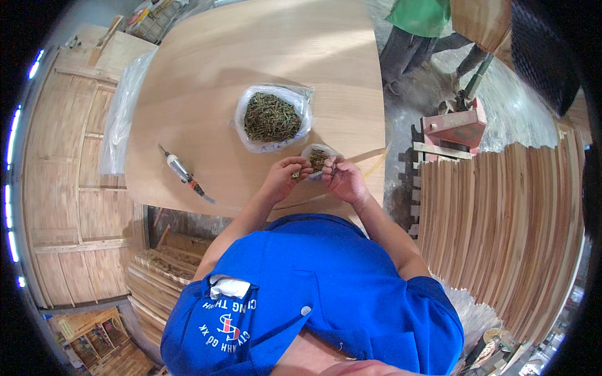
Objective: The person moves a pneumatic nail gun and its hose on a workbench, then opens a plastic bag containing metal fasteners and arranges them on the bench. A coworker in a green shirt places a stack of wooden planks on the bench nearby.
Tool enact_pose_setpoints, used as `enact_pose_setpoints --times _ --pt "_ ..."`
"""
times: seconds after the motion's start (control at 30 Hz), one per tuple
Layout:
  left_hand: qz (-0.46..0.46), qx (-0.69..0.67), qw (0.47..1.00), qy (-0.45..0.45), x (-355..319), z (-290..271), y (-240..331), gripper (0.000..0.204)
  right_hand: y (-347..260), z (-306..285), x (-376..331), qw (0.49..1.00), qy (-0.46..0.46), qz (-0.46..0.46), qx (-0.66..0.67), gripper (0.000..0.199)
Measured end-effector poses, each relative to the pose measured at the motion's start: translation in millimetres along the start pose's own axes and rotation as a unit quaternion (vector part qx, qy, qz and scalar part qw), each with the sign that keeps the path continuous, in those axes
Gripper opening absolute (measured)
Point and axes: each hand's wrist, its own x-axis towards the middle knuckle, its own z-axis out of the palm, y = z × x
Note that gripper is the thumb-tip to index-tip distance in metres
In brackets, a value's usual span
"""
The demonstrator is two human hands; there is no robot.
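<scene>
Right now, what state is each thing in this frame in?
Large bag: open, lying on the board, full of small dark screws or nails.
Small bag: open, partly filled, beside both hands.
Left hand: fingers pinched on small pieces; exact grip unclear.
Right hand: fingers curled at the small bag's edge, pinching something small.
Power tool: lying flat, untouched.
Board: flat, carrying the bags and tool.
</scene>
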Motion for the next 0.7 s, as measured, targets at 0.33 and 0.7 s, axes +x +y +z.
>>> enact_pose_setpoints --times 0.33,0.7 --pt "0.019 0.004 0.998 0.060 3 -21 13 0.017 -27 62 117 0.552 0.061 -0.162 -0.815 0.018" --pt "0.045 -0.018 0.996 0.079 -8 -26 17 0.019 -1 92 184 0.322 0.077 -0.134 -0.934 0.020"
